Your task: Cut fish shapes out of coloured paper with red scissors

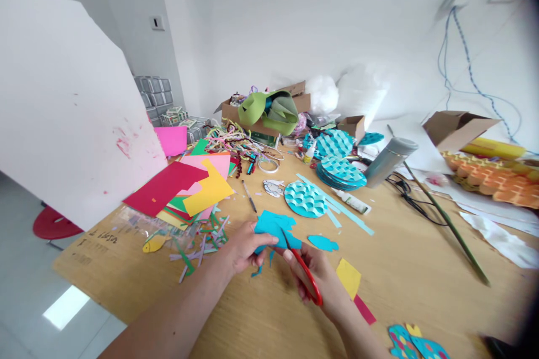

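My left hand [248, 248] pinches a piece of blue paper [272, 225] between thumb and fingers above the table. Red-handled scissors [309, 277] are in my right hand [314, 269], its fingers in the loops. Their blades reach into the paper, and small blue scraps dangle below. Just right of the paper lies a blue fish-shaped cutout [323, 243]. Behind it rests a round disc with wavy blue strips [305, 199]. A yellow paper piece [348, 277] and a dark red strip [364, 309] lie beside my right forearm.
Coloured paper sheets [164, 188] and thin offcuts spread at left, near a pen [249, 196]. A glue bottle [352, 202], stacked discs [341, 174] and a grey tumbler [391, 161] stand behind. A long green stick [448, 221] crosses the right side. A large white board [71, 101] rises at left.
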`<state>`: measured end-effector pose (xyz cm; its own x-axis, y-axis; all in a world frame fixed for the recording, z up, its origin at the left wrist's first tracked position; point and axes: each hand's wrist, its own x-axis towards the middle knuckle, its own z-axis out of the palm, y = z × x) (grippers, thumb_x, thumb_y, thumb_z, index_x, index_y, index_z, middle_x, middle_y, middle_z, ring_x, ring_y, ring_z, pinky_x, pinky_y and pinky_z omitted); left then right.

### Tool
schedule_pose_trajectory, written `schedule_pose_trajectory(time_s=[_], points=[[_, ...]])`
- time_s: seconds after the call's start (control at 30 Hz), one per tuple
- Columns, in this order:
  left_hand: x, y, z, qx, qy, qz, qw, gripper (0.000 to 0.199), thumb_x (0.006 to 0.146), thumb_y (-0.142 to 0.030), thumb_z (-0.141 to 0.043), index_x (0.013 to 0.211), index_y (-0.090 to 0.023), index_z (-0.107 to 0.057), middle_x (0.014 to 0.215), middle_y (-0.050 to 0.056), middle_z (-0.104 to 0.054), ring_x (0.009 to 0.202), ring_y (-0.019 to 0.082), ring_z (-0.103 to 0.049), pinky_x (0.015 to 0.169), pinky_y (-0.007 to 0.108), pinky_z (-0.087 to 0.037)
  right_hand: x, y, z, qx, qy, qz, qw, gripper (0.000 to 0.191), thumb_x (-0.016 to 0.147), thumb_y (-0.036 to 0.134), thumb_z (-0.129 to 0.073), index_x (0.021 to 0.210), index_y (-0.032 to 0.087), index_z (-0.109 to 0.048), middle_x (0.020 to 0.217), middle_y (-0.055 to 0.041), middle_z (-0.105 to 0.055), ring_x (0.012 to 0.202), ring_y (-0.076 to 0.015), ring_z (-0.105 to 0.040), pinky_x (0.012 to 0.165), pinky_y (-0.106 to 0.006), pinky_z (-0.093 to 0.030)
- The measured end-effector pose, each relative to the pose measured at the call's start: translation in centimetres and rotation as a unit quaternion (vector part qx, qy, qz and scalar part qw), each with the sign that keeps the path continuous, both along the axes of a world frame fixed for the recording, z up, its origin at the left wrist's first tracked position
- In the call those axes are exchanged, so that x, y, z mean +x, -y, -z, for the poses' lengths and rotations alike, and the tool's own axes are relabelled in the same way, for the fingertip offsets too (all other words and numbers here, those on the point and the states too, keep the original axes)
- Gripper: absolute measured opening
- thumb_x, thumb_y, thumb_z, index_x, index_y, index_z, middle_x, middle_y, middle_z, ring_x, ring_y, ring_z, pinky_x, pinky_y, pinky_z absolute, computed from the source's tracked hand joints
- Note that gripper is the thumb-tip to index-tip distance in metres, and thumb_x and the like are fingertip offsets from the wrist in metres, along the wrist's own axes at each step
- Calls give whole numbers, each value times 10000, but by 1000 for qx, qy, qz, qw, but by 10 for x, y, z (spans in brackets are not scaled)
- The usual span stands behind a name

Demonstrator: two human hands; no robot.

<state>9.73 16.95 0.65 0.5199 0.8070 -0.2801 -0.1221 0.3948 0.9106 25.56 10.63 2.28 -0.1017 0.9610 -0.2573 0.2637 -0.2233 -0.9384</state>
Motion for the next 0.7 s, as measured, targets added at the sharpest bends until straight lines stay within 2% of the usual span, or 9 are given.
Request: schedule_pose_trajectory(time_s=[0.23, 0.7], points=[[-1, 1, -1, -16, -30, 18, 999, 234, 627, -329, -671, 719, -140, -567, 520, -24, -559, 281, 51, -387, 288, 174, -218, 2, 0, -2, -14, 5, -7, 1000, 435, 714, 595, -611, 677, 203, -424, 393, 73, -495, 289, -87, -455, 307, -178, -344], [-2, -2, 1, -14, -28, 20, 999, 229, 632, -333, -672, 709, -146, -564, 515, -31, -543, 280, 52, -382, 284, 176, -214, 4, 0, -2, -17, 31, -2, 999, 403, 713, 557, -627, 688, 207, -427, 379, 97, -440, 278, -87, -451, 285, -165, -314]])
